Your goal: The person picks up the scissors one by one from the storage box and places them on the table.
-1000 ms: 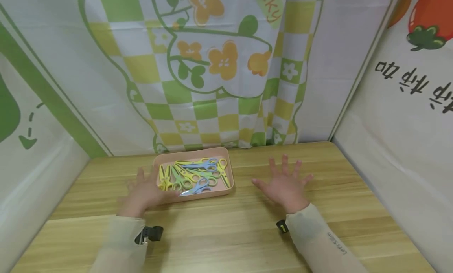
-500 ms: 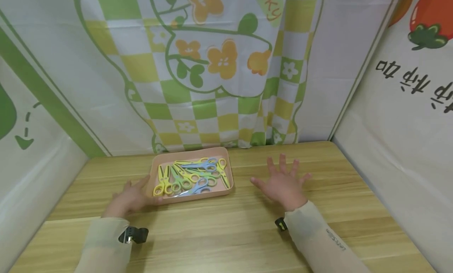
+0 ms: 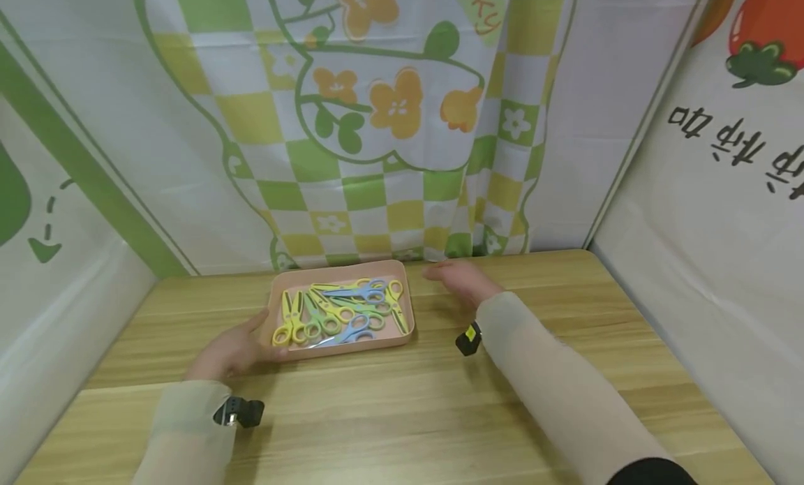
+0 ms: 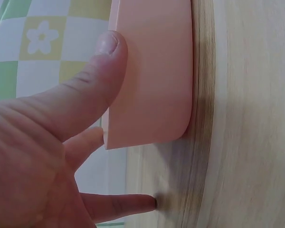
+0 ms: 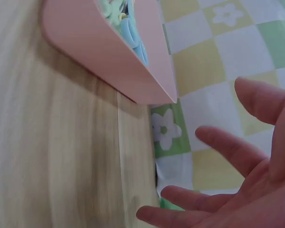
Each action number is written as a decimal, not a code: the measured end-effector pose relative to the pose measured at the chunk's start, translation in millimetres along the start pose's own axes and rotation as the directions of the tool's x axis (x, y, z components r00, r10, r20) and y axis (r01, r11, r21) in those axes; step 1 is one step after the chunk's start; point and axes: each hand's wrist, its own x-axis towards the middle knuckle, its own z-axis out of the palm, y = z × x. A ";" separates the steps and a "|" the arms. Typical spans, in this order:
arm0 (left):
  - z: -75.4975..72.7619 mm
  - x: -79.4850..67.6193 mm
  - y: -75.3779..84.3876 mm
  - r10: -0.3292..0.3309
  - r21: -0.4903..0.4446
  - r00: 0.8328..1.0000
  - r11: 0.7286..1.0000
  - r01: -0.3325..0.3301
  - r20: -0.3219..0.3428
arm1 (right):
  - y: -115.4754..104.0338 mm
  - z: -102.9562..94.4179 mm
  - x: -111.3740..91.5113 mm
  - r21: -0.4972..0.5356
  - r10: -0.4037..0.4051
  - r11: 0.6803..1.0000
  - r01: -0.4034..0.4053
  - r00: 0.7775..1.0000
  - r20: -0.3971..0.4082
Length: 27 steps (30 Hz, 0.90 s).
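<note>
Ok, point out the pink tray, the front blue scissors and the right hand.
Pink tray (image 4: 156, 76): left wrist view, on its outer wall.
Front blue scissors (image 3: 346, 333): head view, between handles and blades.
Right hand (image 3: 463, 278): head view, on the back of the hand.

The tray (image 4: 154, 71) looks like smooth, matt plastic, the scissors (image 3: 354, 293) like slightly glossy plastic, the table (image 3: 389, 415) like smooth wood with a low sheen (its grain plainly streaked), and the curtain (image 3: 405, 185) like thin, creased cloth, while the sleeves (image 3: 553, 363) look like matt fabric.
</note>
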 end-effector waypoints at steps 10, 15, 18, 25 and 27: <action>-1.6 -2.1 -0.5 0.041 0.036 0.999 0.999 -0.041 -0.005 | -29.4 37.3 26.7 0.015 0.107 0.994 -0.106 0.994 -0.036; -0.1 -3.1 -1.9 0.032 0.007 0.999 0.999 -0.033 0.018 | -36.1 50.2 36.4 -0.176 0.091 0.979 -0.100 0.994 -0.056; 1.7 -4.2 -1.2 0.023 -0.030 1.000 0.999 -0.022 0.010 | -38.5 56.5 40.0 -0.300 0.064 0.951 -0.076 0.997 -0.050; 5.1 -5.9 -1.2 -0.007 -0.077 1.000 0.997 0.008 0.007 | -42.6 71.8 47.0 -0.408 0.084 0.908 -0.095 0.995 -0.045; 6.0 -6.1 -1.8 -0.012 -0.089 1.000 0.996 0.013 0.011 | -44.5 73.9 48.4 -0.583 0.030 0.811 -0.054 0.998 -0.050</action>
